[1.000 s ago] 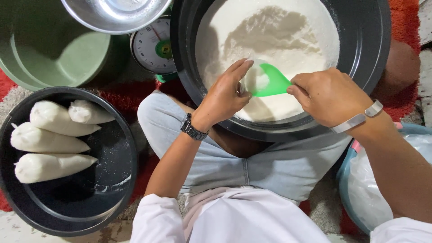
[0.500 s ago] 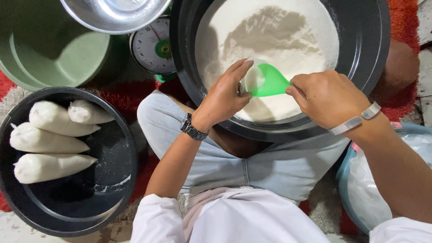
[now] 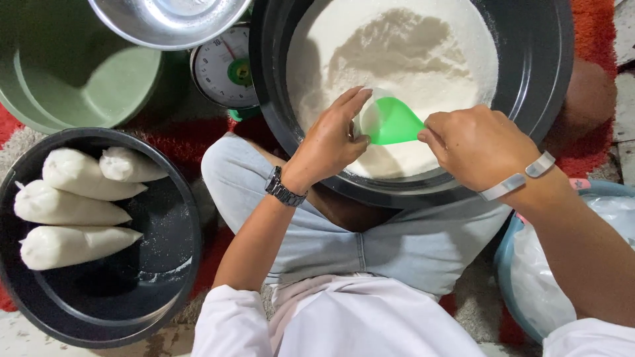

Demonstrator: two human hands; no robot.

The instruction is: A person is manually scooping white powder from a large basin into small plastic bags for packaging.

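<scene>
A large black basin (image 3: 539,86) rests on my lap, filled with white powder (image 3: 397,39). My right hand (image 3: 476,149) grips the handle of a green plastic scoop (image 3: 391,123) just above the powder at the basin's near side. My left hand (image 3: 331,139), with a wristwatch, pinches what looks like the mouth of a small clear bag (image 3: 368,119) against the scoop's front. Most of the bag is hidden behind my fingers.
At the left, a second black basin (image 3: 178,264) holds three filled white bags (image 3: 73,211). A green bucket (image 3: 86,79), a steel bowl (image 3: 165,23) and a dial scale (image 3: 221,66) stand at the top left. A blue tub (image 3: 512,297) with plastic is at the right.
The scoop and my right hand have edged slightly left toward my left hand. Everything else is unchanged.
</scene>
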